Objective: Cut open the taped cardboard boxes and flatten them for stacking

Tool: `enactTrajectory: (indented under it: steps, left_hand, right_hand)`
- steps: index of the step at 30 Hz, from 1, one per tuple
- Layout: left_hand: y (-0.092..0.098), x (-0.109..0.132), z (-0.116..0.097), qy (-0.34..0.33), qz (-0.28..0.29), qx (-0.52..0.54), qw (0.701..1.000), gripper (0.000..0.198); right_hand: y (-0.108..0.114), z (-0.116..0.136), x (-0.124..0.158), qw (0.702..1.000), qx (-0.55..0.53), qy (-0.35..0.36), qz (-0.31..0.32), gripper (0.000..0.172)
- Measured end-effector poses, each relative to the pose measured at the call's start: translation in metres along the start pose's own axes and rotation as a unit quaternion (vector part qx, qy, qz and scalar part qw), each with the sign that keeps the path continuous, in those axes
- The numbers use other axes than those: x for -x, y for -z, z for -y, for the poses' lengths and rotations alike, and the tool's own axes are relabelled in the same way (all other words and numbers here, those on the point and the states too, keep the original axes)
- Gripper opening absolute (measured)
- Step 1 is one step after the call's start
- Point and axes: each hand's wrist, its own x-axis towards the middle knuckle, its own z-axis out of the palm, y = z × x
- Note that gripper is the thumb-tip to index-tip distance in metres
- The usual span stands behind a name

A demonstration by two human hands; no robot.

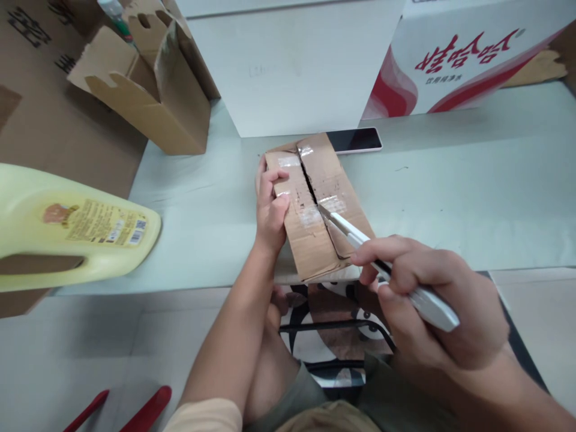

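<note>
A small brown cardboard box [301, 240] lies on the pale table [450, 198] in front of me, its top flaps taped with clear tape and a dark slit along the seam. My left hand [271, 207] grips the box's left edge, fingers curled over the top. My right hand [432, 300] is closed on a white utility knife [382, 264]. The knife's blade tip rests in the seam near the middle of the box.
A yellow plastic jug [67, 234] lies on its side at the left. An open cardboard carton [148, 84] stands at the back left. A black phone [355, 140] lies behind the box. A white and red printed box [468, 60] stands at the back right.
</note>
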Motion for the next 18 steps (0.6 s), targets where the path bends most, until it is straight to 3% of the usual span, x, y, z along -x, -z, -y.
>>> enactTrajectory:
  steps: [4, 10, 14, 18]
  left_hand:
    - [-0.001, 0.0, -0.002, 0.01, 0.001, 0.008, 1.0, 0.032]
    - [0.0, -0.001, -0.004, 0.007, -0.002, 0.007, 1.0, 0.03]
    - [0.002, -0.001, -0.008, 0.002, 0.004, 0.008, 1.0, 0.031]
    - [0.002, -0.001, -0.008, 0.0, 0.0, 0.011, 1.0, 0.033]
  right_hand:
    - [-0.002, -0.004, -0.001, 1.0, -0.003, -0.013, 0.004, 0.026]
    - [-0.012, -0.016, -0.001, 0.999, -0.025, 0.031, 0.0, 0.026]
    - [-0.003, -0.006, 0.0, 1.0, -0.02, 0.007, 0.014, 0.028]
    - [0.001, -0.005, -0.002, 0.998, -0.039, 0.047, 0.015, 0.033]
